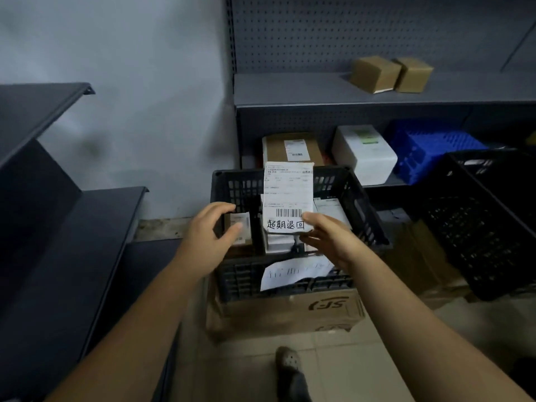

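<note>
A small white parcel (pixel 288 195) with a shipping label, a barcode and black handwriting stands upright above a black plastic crate (pixel 359 204). My right hand (pixel 327 242) pinches its lower right corner. My left hand (pixel 213 236) hovers over the crate's left side, fingers curved and holding nothing, just left of the parcel. Inside the crate lie several more labelled parcels, among them a brown one (pixel 240 230) under my left hand and white ones (pixel 280 242) below the held parcel.
The crate rests on a cardboard box (pixel 290 314) on the floor. A second black crate (pixel 487 227) stands at right. The grey shelf unit (pixel 290 88) behind holds two brown boxes (pixel 390 74), a white foam box (pixel 364 153), a blue crate (pixel 429 149). Dark shelves (pixel 58 227) stand left.
</note>
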Demonstrator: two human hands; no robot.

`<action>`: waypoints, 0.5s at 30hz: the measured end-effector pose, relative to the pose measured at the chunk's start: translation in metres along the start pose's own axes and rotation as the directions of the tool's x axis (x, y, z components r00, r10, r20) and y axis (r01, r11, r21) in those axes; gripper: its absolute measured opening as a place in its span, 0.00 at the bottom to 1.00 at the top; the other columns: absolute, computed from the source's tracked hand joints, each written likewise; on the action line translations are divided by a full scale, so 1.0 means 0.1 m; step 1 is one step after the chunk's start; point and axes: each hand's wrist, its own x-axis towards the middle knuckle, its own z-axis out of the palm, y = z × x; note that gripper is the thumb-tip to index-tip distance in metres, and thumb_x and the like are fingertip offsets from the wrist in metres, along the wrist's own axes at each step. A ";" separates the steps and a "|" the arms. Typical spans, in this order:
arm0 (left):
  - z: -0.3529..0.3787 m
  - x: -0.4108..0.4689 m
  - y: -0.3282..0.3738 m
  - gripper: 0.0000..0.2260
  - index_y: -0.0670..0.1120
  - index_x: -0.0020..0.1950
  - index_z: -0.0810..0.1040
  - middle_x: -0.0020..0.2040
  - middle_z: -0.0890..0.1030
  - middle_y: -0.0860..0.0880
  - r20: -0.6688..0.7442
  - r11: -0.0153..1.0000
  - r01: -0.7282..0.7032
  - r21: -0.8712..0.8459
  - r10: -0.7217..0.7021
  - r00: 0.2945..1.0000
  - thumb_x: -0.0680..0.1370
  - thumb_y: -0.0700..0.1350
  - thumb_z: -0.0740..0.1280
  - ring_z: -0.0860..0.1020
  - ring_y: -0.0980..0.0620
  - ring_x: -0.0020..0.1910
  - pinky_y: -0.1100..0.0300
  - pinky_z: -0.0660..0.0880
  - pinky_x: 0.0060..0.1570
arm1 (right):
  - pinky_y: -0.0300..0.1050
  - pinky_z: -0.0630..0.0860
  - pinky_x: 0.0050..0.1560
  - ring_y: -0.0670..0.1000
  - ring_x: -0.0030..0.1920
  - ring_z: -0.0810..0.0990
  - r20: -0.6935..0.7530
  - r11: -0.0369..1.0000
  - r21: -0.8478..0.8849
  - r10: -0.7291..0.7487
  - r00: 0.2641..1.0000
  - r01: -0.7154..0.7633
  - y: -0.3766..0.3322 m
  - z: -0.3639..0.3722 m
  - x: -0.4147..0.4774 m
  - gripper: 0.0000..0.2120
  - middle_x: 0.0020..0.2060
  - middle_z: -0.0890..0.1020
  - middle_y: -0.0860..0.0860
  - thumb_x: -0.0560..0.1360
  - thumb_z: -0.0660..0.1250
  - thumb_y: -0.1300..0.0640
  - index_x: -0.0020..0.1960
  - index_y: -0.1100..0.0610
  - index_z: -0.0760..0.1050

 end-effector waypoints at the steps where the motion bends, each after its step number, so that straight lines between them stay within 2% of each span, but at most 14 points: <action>1: 0.08 0.15 -0.09 0.16 0.49 0.66 0.75 0.62 0.73 0.58 -0.006 1.000 0.018 0.010 -0.018 1.000 0.78 0.48 0.67 0.68 0.65 0.60 0.65 0.64 0.62 | 0.48 0.77 0.63 0.55 0.59 0.81 0.009 1.000 -0.006 0.025 1.000 -0.025 -0.01 -0.04 0.20 0.30 0.54 0.84 0.52 0.63 0.77 0.43 0.60 0.58 0.78; 3: 0.22 0.44 -0.26 0.16 0.49 0.65 0.75 0.62 0.73 0.58 -0.009 0.997 0.065 0.030 -0.065 0.998 0.78 0.48 0.67 0.68 0.65 0.59 0.68 0.64 0.60 | 0.49 0.75 0.66 0.52 0.59 0.81 0.033 0.996 -0.035 0.078 0.996 -0.077 -0.03 -0.09 0.61 0.34 0.56 0.83 0.53 0.61 0.78 0.41 0.61 0.57 0.77; 5: 0.32 0.69 -0.42 0.15 0.49 0.65 0.75 0.62 0.74 0.57 0.009 0.992 0.118 0.047 -0.118 0.993 0.78 0.48 0.67 0.69 0.62 0.60 0.65 0.65 0.61 | 0.49 0.75 0.66 0.52 0.59 0.81 0.077 0.990 -0.052 0.134 0.988 -0.130 -0.01 -0.11 0.98 0.37 0.58 0.82 0.54 0.60 0.79 0.40 0.63 0.58 0.77; 7: 0.39 0.88 -0.59 0.15 0.50 0.63 0.76 0.61 0.74 0.56 0.003 0.982 0.184 0.034 -0.184 0.983 0.78 0.48 0.68 0.71 0.60 0.60 0.63 0.67 0.61 | 0.49 0.75 0.66 0.52 0.59 0.81 0.141 0.982 -0.082 0.180 0.973 -0.170 0.04 -0.07 1.31 0.36 0.58 0.83 0.52 0.61 0.78 0.41 0.63 0.57 0.77; 10: 0.49 0.99 -0.86 0.14 0.51 0.62 0.76 0.60 0.75 0.57 -0.035 0.956 0.293 -0.013 -0.293 0.955 0.77 0.47 0.69 0.72 0.62 0.58 0.72 0.66 0.56 | 0.48 0.77 0.64 0.51 0.59 0.81 0.191 0.958 -0.148 0.271 0.943 -0.245 0.24 0.08 1.70 0.39 0.61 0.82 0.51 0.60 0.77 0.41 0.67 0.55 0.74; 12: 0.54 0.98 -1.04 0.12 0.51 0.60 0.77 0.58 0.75 0.58 -0.058 0.938 0.346 -0.025 -0.347 0.936 0.77 0.45 0.69 0.73 0.64 0.56 0.70 0.67 0.56 | 0.48 0.77 0.64 0.51 0.60 0.81 0.222 0.929 -0.183 0.357 0.907 -0.321 0.45 0.21 1.85 0.41 0.63 0.80 0.50 0.60 0.77 0.41 0.69 0.54 0.73; 13: 0.56 0.96 -1.13 0.11 0.52 0.58 0.77 0.56 0.75 0.58 -0.063 0.936 0.352 -0.021 -0.353 0.934 0.77 0.44 0.70 0.73 0.66 0.54 0.69 0.69 0.56 | 0.48 0.77 0.64 0.51 0.60 0.81 0.234 0.908 -0.209 0.406 0.884 -0.362 0.53 0.27 1.89 0.38 0.63 0.80 0.50 0.62 0.76 0.41 0.68 0.54 0.73; 15: 0.56 0.91 -1.30 0.10 0.50 0.57 0.78 0.55 0.76 0.57 -0.054 0.933 0.360 -0.003 -0.359 0.932 0.77 0.44 0.70 0.74 0.66 0.54 0.66 0.70 0.56 | 0.44 0.78 0.58 0.50 0.56 0.81 0.240 0.858 -0.263 0.501 0.832 -0.441 0.71 0.37 1.95 0.25 0.59 0.82 0.50 0.71 0.73 0.48 0.65 0.55 0.73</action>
